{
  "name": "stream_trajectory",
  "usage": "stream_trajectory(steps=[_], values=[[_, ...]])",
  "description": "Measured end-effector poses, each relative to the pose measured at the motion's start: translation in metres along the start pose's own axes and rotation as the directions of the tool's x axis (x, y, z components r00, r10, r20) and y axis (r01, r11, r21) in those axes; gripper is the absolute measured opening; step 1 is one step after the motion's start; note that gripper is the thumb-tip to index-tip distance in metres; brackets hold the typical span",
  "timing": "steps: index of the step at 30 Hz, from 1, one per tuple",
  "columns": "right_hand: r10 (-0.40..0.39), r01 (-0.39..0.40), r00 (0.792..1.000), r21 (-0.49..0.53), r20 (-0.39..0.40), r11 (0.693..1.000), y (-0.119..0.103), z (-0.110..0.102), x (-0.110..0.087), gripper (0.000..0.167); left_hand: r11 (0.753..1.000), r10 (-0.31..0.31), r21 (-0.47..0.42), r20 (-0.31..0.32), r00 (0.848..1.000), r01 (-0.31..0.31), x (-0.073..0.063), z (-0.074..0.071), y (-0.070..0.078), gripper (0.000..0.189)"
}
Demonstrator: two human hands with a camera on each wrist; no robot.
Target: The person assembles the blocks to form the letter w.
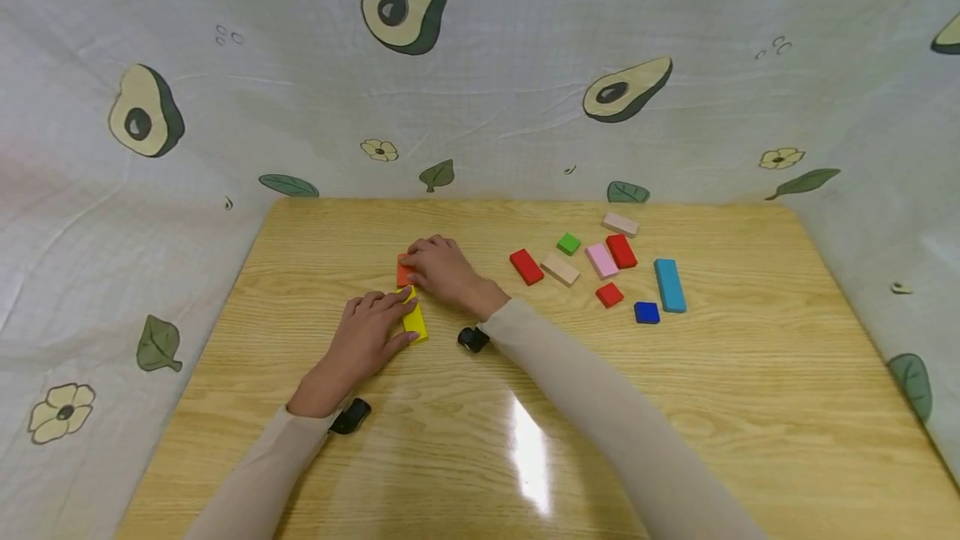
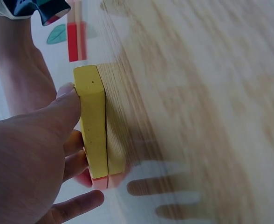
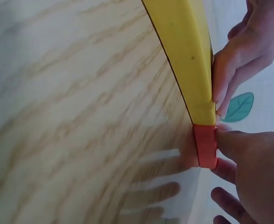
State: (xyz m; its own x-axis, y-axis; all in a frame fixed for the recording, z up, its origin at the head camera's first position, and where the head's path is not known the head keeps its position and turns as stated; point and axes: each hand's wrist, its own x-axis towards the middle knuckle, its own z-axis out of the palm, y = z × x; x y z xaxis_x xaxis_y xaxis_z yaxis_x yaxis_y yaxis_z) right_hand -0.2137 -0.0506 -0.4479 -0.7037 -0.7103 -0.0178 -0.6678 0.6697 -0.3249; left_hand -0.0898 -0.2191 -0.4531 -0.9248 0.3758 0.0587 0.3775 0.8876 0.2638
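Wooden table (image 1: 750, 407) bears every block inspected; toward its left side a yellow block (image 1: 416, 324) and an orange-red block (image 1: 402, 275) lie end to end, in contact at the joint as seen from the right wrist. Left hand (image 1: 365, 336) holds the yellow block, thumb at its near end and fingers spread toward the far end. Right hand (image 1: 444, 272) pinches the orange-red block — thumb and fingers set narrow upon it. A loose group lies on the table well apart, to the right of both hands: a red block (image 1: 527, 267), a beige block (image 1: 560, 270), a green block (image 1: 568, 243), a pink block (image 1: 602, 261) just beside a second red block (image 1: 621, 251), a pale block (image 1: 620, 224) farthest back, and a small red block (image 1: 610, 295) — with a dark blue block (image 1: 647, 312) just left of a long light blue block (image 1: 671, 286). Behind the table hangs a white cloth (image 1: 510, 32) printed with avocados, leaves and flowers
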Motion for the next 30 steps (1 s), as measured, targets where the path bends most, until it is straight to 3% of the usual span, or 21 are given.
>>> stream_trajectory(steps=[21,30], values=[[-0.038,0.037,0.999,0.027,0.034,0.999,-0.001,-0.002,-0.004,0.04,1.0,0.007,0.007,0.008,1.0,-0.007,0.001,0.002,-0.002,0.054],[-0.062,0.063,0.997,0.009,-0.036,0.998,0.007,-0.004,-0.023,0.042,0.999,0.001,-0.037,-0.017,1.0,-0.002,0.003,0.001,-0.001,0.05]])
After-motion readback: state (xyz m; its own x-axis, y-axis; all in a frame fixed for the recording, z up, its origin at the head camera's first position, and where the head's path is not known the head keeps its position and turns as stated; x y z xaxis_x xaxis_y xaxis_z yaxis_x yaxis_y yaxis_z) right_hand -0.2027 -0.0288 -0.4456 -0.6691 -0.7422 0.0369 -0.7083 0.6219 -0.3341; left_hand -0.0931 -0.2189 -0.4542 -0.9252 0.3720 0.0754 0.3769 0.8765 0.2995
